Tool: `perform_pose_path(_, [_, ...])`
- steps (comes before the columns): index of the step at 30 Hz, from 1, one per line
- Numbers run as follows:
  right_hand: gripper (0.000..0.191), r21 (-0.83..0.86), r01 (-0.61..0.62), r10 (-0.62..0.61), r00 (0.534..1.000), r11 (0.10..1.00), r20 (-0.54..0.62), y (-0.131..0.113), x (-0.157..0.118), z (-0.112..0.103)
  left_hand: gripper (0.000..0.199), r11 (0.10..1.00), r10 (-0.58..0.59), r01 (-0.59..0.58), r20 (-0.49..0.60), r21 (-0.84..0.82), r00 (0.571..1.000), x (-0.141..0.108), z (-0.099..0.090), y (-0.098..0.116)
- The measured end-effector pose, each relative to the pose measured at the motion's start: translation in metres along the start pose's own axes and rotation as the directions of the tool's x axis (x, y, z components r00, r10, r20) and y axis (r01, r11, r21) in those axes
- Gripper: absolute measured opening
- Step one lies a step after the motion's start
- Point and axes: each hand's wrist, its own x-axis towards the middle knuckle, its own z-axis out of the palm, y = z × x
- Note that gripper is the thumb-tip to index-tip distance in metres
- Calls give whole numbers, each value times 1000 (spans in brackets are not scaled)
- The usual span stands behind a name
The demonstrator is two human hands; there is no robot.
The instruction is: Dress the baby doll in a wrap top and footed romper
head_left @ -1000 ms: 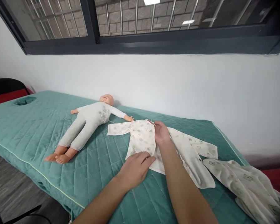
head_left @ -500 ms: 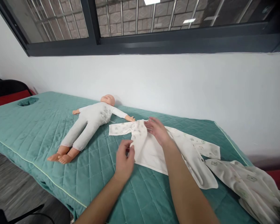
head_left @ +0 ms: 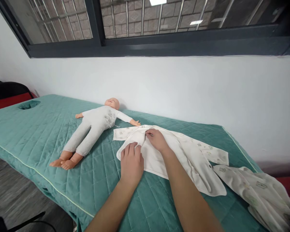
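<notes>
A small white shirt (head_left: 157, 156) with patterned sleeves lies spread on the green quilted bed cover, its front panels folded outward. My left hand (head_left: 132, 161) rests palm down on the left panel, fingers lying flat. The fingers of my right hand (head_left: 156, 138) are pinched on the shirt's cloth near the neck. To the left, a baby doll (head_left: 96, 119) in a white suit lies on its back, its arms stretched out. One doll hand is close to the shirt's left sleeve.
Patterned white cloth (head_left: 258, 193) lies bunched at the right end of the green bed (head_left: 96, 180). Behind the bed is a white wall with a dark-framed window. A black and red object (head_left: 9, 96) stands at the far left. A black cable shows at lower left.
The shirt's left panel is now turned outward over the sleeve. My left hand has flattened onto it. My right hand has moved slightly left and down and closed on the cloth.
</notes>
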Motion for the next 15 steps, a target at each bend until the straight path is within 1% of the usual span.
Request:
perform_pose_path(1, [20, -33, 34, -34, 999, 999, 26, -2, -1, 1, 31, 999, -36, 36, 23, 19, 999, 0, 1, -2])
perform_pose_path(3, [35, -83, 76, -72, 996, 994, 56, -4, -2, 2, 34, 995, -101, 100, 55, 20, 993, -1, 1, -8])
perform_pose_path(6, [54, -185, 79, -67, 995, 979, 71, -5, -3, 3, 40, 977, -210, 212, 72, -31, 975, -3, -1, -17])
perform_pose_path(9, [63, -324, 55, -31, 996, 945, 80, -4, -5, 2, 37, 919, -365, 371, 71, -132, 928, -3, -5, -21])
perform_pose_path(11, [67, -380, 43, -13, 997, 924, 81, -4, -6, 2, 36, 875, -438, 446, 87, -186, 895, -2, -8, -20])
perform_pose_path(13, [72, -427, 33, 3, 997, 904, 83, -4, -7, 4, 37, 858, -461, 470, 93, -208, 883, -1, -8, -19])
perform_pose_path(15, [76, -492, 26, 21, 996, 870, 90, -5, -6, 6, 38, 873, -440, 444, 66, -201, 896, -1, -7, -17])
